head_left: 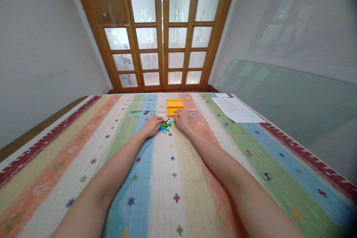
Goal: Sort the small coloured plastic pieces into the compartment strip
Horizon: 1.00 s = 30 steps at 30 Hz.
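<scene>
Small multicoloured pieces [165,127] lie heaped near the far edge of the bench [163,193].
Left hand [153,125] half-curled beside the heap, right hand [183,119] bent at the yellow plastic box [175,103]; cannot tell whether either's fingers grip anything.

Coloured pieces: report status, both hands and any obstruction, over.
Left hand at the coloured pieces, grip unclear. Right hand overlaps yellow box in view, contact unclear. Nothing visibly blocking the pieces.

Striped tblcloth [164,178] w/ multicol. pcs [165,128], yel. box [175,103], clear trays [152,113] & wht paper [237,110].
</scene>
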{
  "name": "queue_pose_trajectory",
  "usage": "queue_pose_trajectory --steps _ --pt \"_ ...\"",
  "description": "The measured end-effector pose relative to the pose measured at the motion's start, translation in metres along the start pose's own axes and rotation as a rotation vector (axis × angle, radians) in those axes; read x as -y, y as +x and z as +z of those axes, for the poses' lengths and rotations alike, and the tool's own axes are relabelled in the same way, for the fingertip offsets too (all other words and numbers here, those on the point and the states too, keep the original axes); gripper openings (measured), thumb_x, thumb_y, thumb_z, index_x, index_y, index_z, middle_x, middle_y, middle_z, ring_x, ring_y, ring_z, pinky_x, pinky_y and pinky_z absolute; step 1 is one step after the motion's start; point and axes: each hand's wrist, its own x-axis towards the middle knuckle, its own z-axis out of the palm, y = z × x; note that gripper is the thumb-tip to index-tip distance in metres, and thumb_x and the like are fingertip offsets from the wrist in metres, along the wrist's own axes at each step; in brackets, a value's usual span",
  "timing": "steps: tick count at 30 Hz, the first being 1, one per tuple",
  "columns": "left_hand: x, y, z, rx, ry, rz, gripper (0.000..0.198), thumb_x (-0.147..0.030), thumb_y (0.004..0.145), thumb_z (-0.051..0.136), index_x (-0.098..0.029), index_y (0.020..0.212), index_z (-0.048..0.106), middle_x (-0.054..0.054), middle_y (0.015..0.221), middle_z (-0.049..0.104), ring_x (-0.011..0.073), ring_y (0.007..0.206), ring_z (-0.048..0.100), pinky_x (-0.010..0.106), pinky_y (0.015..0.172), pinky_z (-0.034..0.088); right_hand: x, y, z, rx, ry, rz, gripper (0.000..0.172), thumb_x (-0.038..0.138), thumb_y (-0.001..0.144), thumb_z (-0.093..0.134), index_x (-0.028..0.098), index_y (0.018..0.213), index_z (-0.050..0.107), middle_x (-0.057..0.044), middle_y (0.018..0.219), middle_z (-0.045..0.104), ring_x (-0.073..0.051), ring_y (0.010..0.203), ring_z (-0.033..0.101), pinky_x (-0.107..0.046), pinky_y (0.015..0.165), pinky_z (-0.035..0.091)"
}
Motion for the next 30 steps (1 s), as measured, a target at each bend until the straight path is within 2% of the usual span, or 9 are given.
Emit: queue_pose_trajectory --steps 10,16,20,24,28,30 --pt "-0.003 0.001 -0.001 0.019 -0.024 -0.029 0.04 -0.025 0.104 0.042 -0.021 0.131 0.071 0.01 0.138 0.068 0.0254 0.13 0.058 0.048 0.118 0.043 0.003 -0.001 0.0 0.014 0.019 -0.012 0.025 0.023 0.099 0.056 0.019 0.111 0.078 -0.013 0.117 0.072 -0.028 0.114 0.061 -0.041 0.103 0.045" --pt "0.001 0.001 -0.001 -0.071 -0.062 -0.035 0.042 -0.029 0.107 0.038 -0.017 0.133 0.069 0.012 0.138 0.067 0.0253 0.13 0.057 0.047 0.119 0.043 0.003 -0.002 0.0 0.022 0.03 -0.026 0.026 0.023 0.1 0.055 0.018 0.112 0.078 -0.013 0.119 0.072 -0.028 0.115 0.06 -0.041 0.104 0.044" --pt "0.009 0.001 0.0 -0.202 -0.129 -0.139 0.041 -0.027 0.105 0.04 -0.019 0.135 0.068 0.012 0.142 0.065 0.0246 0.134 0.056 0.048 0.121 0.042 0.002 -0.002 0.001 0.032 0.024 -0.018 0.026 0.023 0.1 0.055 0.019 0.113 0.077 -0.013 0.12 0.072 -0.027 0.115 0.06 -0.04 0.104 0.044" --pt "0.022 0.001 -0.001 -0.359 -0.209 -0.302 0.043 -0.025 0.105 0.036 -0.021 0.134 0.068 0.01 0.142 0.065 0.022 0.134 0.058 0.045 0.12 0.044 0.002 -0.002 0.0 0.057 0.037 -0.014 0.025 0.023 0.101 0.056 0.019 0.113 0.077 -0.013 0.119 0.071 -0.028 0.115 0.059 -0.04 0.104 0.044" --pt "0.038 0.0 -0.002 -0.445 -0.287 -0.498 0.047 -0.03 0.107 0.031 -0.02 0.138 0.065 0.012 0.137 0.067 0.0222 0.108 0.071 0.044 0.104 0.056 0.004 -0.002 -0.002 0.074 0.029 -0.017 0.025 0.023 0.102 0.056 0.018 0.115 0.077 -0.013 0.12 0.071 -0.027 0.116 0.06 -0.039 0.104 0.043" --pt "0.045 0.0 -0.001 -0.418 -0.28 -0.489 0.048 -0.035 0.108 0.032 -0.02 0.142 0.063 0.012 0.13 0.071 0.0231 0.099 0.073 0.044 0.097 0.059 0.005 -0.002 -0.002 0.087 0.02 -0.014 0.025 0.023 0.102 0.057 0.018 0.116 0.077 -0.013 0.121 0.071 -0.027 0.117 0.06 -0.038 0.104 0.043"
